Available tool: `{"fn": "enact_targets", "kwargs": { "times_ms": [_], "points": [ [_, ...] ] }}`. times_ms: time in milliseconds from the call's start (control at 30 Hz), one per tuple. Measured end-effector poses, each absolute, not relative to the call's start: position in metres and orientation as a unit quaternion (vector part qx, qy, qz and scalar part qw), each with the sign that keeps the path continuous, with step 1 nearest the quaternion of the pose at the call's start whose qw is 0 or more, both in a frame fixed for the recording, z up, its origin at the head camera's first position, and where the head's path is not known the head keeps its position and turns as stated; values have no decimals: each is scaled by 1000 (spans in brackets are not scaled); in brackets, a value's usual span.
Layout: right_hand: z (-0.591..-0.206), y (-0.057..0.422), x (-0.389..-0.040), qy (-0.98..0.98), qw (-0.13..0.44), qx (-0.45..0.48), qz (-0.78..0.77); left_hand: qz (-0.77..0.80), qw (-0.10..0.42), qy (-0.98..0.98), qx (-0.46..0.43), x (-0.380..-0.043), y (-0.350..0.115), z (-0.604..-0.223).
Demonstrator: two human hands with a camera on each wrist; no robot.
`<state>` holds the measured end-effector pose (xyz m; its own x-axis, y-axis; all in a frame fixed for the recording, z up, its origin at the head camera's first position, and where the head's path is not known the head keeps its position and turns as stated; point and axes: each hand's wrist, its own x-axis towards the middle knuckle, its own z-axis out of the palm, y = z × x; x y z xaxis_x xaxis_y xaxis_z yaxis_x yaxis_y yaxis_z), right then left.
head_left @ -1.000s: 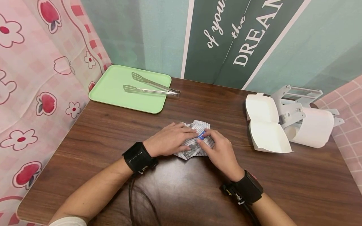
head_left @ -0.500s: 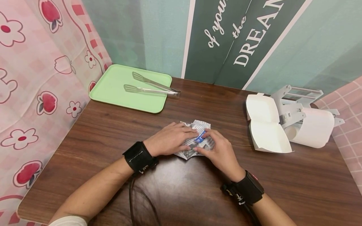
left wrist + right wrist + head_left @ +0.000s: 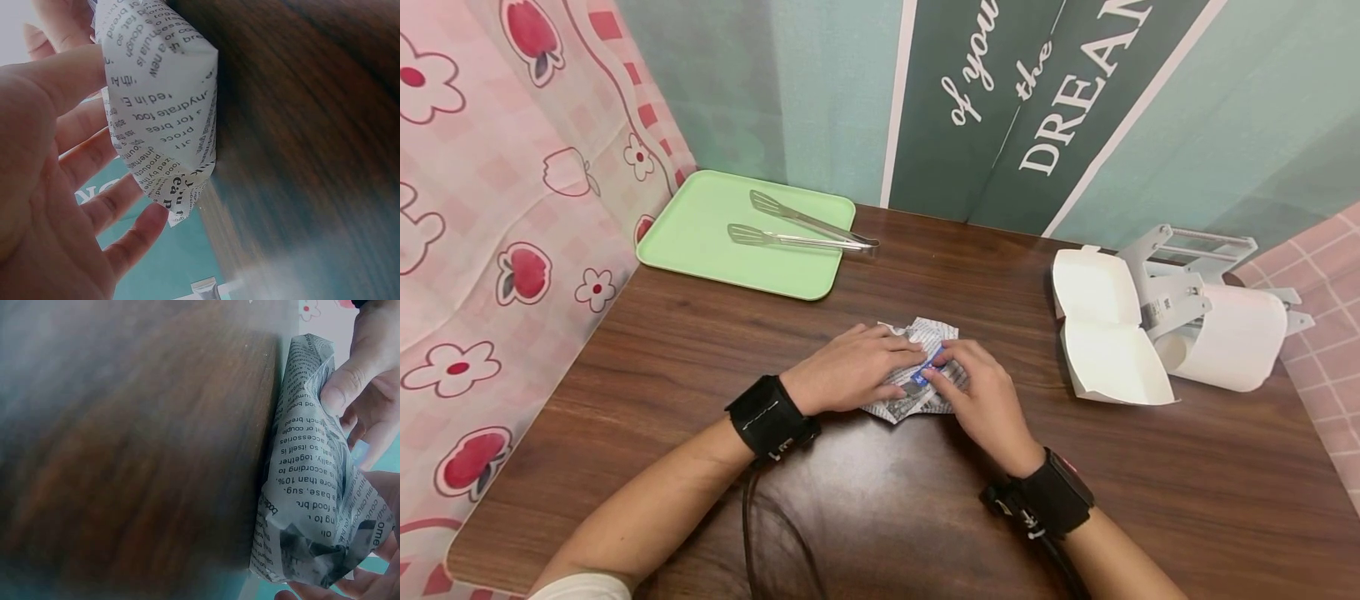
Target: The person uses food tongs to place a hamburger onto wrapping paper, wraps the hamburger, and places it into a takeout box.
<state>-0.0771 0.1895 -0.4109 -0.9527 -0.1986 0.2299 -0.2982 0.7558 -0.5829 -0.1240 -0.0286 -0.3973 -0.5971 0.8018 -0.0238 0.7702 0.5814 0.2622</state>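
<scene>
A packet folded from newsprint-patterned paper [image 3: 934,330] lies on the table, with a blue sticker [image 3: 919,377] across its top. My left hand [image 3: 848,369] rests on the packet's left side, fingers reaching over it. From the other side, my right hand [image 3: 992,408] presses the sticker with thumb and fingertips, partly covering it. Printed folds of the packet [image 3: 162,94] stand beside the spread left fingers in the left wrist view. The right wrist view shows the packet's near side [image 3: 306,469], with the left thumb [image 3: 337,394] on its upper edge. Whatever is inside is hidden.
A green tray [image 3: 677,242] bears metal tongs [image 3: 820,244] at the back left, their joined end past its rim. To the right sits an open white carton [image 3: 1116,358], beside a white roll holder [image 3: 1232,337]. Cables [image 3: 747,525] trail from the wristbands.
The right thumb slid toward the near edge, exposing more of the sticker, then came back up over it. The left hand and the packet have stayed in place.
</scene>
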Motion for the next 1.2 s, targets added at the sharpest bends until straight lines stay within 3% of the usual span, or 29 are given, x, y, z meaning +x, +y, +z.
{"fn": "enact_targets", "kwargs": {
  "times_ms": [633,1200],
  "points": [
    [-408,188,-78,-957,27,99,270,124,76,888,437,-122,-29,-395],
    [-410,189,-75,-957,7,102,272,74,18,880,469,-115,-24,-397]
  ]
}}
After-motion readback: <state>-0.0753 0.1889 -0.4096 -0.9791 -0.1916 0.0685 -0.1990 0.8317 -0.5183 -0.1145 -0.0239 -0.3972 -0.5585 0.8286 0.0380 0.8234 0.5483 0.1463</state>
